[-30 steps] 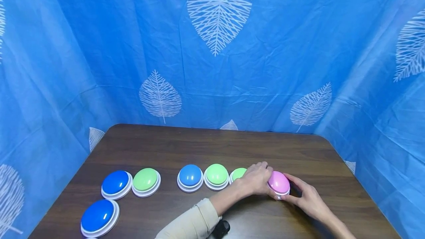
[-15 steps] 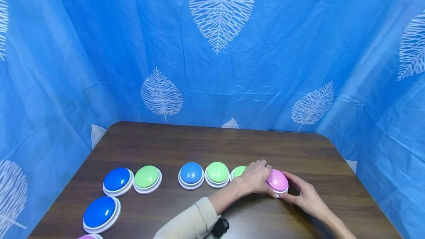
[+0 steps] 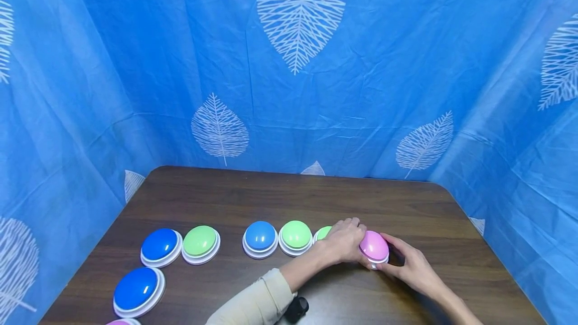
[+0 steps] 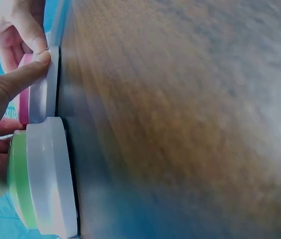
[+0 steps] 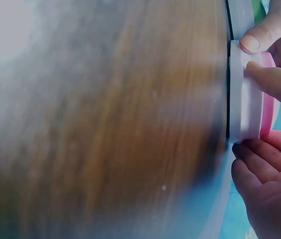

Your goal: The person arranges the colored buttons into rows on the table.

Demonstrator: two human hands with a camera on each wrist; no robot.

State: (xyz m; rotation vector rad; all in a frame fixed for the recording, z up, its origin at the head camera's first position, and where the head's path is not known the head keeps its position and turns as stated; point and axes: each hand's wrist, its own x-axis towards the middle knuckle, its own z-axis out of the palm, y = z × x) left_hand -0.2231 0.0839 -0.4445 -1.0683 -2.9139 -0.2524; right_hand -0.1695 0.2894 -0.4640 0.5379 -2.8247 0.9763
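A pink domed buzzer button (image 3: 374, 246) with a white base stands on the dark wooden table (image 3: 271, 194), between my two hands. On its left side my left hand (image 3: 345, 242) grips the base, thumb at the front, fingers reaching behind. From the right, my right hand (image 3: 413, 267) holds the same base between thumb and fingers. Both thumbs press close together on the white base in the right wrist view, below the pink dome (image 5: 268, 99). Just left of it is a green buzzer button (image 4: 23, 184), its base right up against the pink one's; my left hand partly covers it in the head view.
A light blue button (image 3: 260, 236) and another green button (image 3: 295, 235) continue the row leftward. Farther left sit two dark blue buttons (image 3: 135, 289), a green button (image 3: 200, 241) and a cut-off pink one (image 3: 122, 322). A blue leaf-patterned curtain (image 3: 361, 89) encloses the table's back and sides.
Both hands have slid the pink button slightly left, toward the green button beside it. The head view has shifted a little; the other buttons stay in place.
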